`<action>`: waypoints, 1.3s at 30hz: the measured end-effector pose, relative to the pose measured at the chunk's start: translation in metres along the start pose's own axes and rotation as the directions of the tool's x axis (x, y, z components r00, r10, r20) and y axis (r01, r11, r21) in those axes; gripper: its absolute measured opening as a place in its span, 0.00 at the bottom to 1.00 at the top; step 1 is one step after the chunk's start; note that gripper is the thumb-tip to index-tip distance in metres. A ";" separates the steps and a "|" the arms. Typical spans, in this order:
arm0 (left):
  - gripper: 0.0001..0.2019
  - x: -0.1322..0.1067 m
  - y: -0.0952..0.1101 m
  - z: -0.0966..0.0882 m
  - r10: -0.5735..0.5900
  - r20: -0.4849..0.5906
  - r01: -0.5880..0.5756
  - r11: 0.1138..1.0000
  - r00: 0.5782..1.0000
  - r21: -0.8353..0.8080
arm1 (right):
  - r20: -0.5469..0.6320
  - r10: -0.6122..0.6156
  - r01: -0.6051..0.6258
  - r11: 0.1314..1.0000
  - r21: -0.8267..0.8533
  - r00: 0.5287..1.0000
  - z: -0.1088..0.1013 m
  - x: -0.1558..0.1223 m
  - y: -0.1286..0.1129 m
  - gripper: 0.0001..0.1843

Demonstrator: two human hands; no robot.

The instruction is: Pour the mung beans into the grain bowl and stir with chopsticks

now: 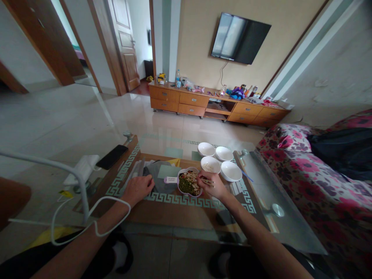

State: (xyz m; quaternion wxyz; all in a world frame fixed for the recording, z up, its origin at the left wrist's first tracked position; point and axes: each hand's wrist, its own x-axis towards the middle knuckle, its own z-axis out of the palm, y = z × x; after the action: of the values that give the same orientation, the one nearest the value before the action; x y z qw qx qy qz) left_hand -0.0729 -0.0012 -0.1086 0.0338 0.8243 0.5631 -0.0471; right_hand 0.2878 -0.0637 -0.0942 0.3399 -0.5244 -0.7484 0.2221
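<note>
Two bare arms (87, 238) reach out over a glass-topped surface (286, 217), with a flowery sofa (302, 186) to the right. On the surface sits a purple-rimmed bowl of mixed food (188, 183), and four white bowls (231, 171) sit just past it. The right hand (210, 185) is closed, gripping chopsticks (209, 182) beside the rim. The left hand (138, 190) rests half curled just left of the bowl, holding nothing that shows. A firm, steady grip keeps the sticks from slipping.
</note>
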 end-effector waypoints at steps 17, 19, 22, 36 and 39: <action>0.19 -0.001 0.003 0.000 0.002 0.006 -0.002 1.000 1.000 -0.013 | 0.015 -0.025 0.026 0.998 -0.065 1.000 0.004 0.000 -0.004 0.09; 0.19 0.001 0.002 -0.001 0.000 0.016 0.000 1.000 1.000 -0.010 | 0.009 0.000 0.000 1.000 -0.030 1.000 0.007 0.000 -0.003 0.09; 0.17 0.009 -0.007 -0.012 0.021 0.089 -0.016 0.998 0.996 -0.058 | 0.018 -0.018 0.018 0.999 -0.033 1.000 0.012 0.001 -0.003 0.12; 0.43 0.050 -0.166 -0.062 -0.419 -0.020 0.419 0.907 0.908 0.042 | -0.213 0.116 -0.066 0.972 0.225 0.970 -0.014 -0.002 -0.030 0.20; 0.42 0.053 -0.169 -0.060 -0.420 0.000 0.417 0.902 0.908 0.111 | -0.309 0.153 -0.084 0.970 0.227 0.939 -0.035 -0.003 -0.023 0.21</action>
State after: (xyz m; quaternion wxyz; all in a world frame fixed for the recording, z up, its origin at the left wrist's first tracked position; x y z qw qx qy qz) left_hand -0.2086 0.1156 -0.0555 -0.0150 0.6842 0.7231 -0.0937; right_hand 0.3001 -0.0751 -0.0553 0.4979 -0.5591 -0.6214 0.2310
